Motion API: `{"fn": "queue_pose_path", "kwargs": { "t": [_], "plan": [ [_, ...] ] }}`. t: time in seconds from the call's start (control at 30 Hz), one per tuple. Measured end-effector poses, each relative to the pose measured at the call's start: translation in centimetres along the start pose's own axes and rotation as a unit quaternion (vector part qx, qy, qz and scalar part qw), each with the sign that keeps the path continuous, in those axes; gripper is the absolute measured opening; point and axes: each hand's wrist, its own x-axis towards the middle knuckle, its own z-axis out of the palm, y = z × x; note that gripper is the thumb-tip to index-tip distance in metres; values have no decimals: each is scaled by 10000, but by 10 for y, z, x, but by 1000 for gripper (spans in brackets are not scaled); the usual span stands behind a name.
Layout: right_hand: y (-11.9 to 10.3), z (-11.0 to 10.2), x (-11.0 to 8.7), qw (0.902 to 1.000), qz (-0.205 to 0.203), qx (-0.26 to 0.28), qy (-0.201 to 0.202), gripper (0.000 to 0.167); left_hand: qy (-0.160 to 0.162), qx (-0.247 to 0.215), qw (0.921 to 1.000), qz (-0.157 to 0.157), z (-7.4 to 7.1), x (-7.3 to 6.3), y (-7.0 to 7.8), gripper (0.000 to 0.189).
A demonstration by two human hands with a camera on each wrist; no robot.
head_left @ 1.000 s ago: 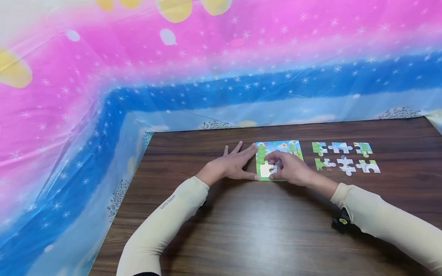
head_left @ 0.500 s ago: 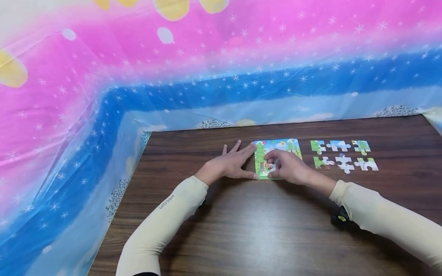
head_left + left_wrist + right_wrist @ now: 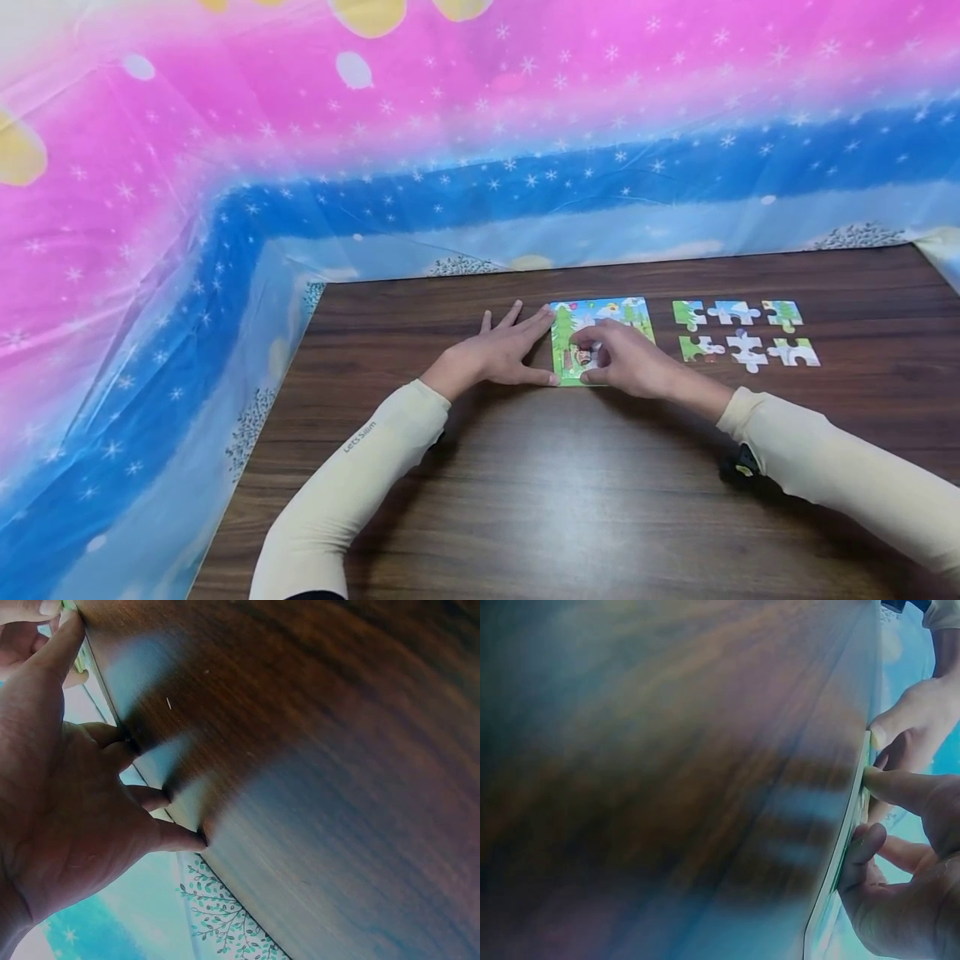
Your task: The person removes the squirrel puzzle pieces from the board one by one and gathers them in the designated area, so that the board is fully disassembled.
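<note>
A small colourful puzzle board (image 3: pixel 635 312) with trees and sky lies on the wooden table in the head view. My left hand (image 3: pixel 498 354) lies with fingers spread, its index finger and thumb tips touching the board's left edge. Over the board's lower part is my right hand (image 3: pixel 633 360), fingers bent and thumb opposite. Between its thumb and index finger it holds a printed puzzle piece (image 3: pixel 577 358) at the board's lower left. In the right wrist view the right thumb (image 3: pixel 896 787) reaches the board's near edge. The right palm and fingers hide much of the board.
To the right of the board, several loose puzzle pieces (image 3: pixel 746 348) lie face up in two rows. The brown wooden table (image 3: pixel 525 483) meets a pink and blue patterned cloth (image 3: pixel 480 192) along its back and left edges.
A white, puzzle-shaped patch at the board's lower left now shows a printed picture. Both hands have stayed in nearly the same place; the head view has shifted slightly.
</note>
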Motion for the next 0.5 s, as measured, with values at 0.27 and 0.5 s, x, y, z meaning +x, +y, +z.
{"fn": "queue_pose_path", "kwargs": {
  "t": [0.27,0.5],
  "plan": [
    [-1,2,-2,9991,-213,-357,33,59,-15,47,10000,5,2,0,0,105],
    [-2,-1,0,9968,-432,-652,-132,57,20,88,10000,31,0,0,0,105]
  ]
}}
